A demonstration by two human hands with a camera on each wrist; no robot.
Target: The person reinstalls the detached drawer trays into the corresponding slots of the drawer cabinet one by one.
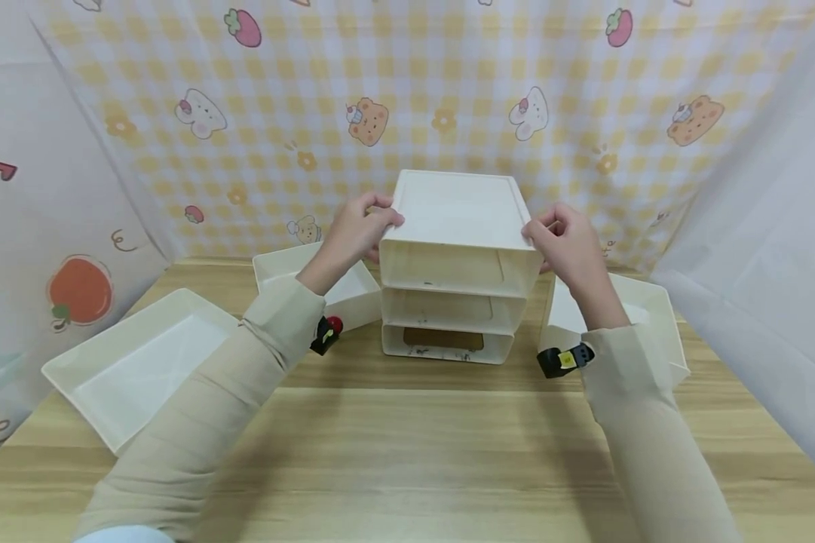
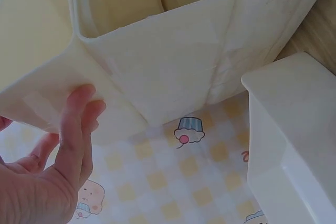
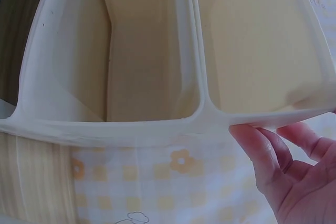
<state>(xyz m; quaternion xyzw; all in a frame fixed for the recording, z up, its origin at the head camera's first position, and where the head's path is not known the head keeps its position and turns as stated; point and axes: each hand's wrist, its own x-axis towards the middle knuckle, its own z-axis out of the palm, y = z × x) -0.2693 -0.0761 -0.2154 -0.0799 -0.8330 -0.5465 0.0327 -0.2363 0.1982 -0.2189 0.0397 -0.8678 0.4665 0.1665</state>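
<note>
A stack of three cream-white open-front drawer casings stands at the back of the table. The top casing (image 1: 460, 207) is between both hands. My left hand (image 1: 358, 230) grips its left side, thumb at the upper edge; in the left wrist view the fingers (image 2: 75, 124) lie against the side wall. My right hand (image 1: 570, 240) holds the right edge, and its fingers touch the wall in the right wrist view. Under it are the middle casing (image 1: 448, 311) and the bottom casing (image 1: 396, 341), whose back has a cut-out. Where the top casing meets the middle one, I cannot tell how they join.
One white drawer (image 1: 152, 369) lies at the left. A second drawer (image 1: 356, 302) sits behind my left forearm, beside the stack. Another white drawer (image 1: 665, 320) is at the right, partly behind my right wrist. A checkered curtain (image 1: 441, 83) hangs behind the wooden table (image 1: 434, 452).
</note>
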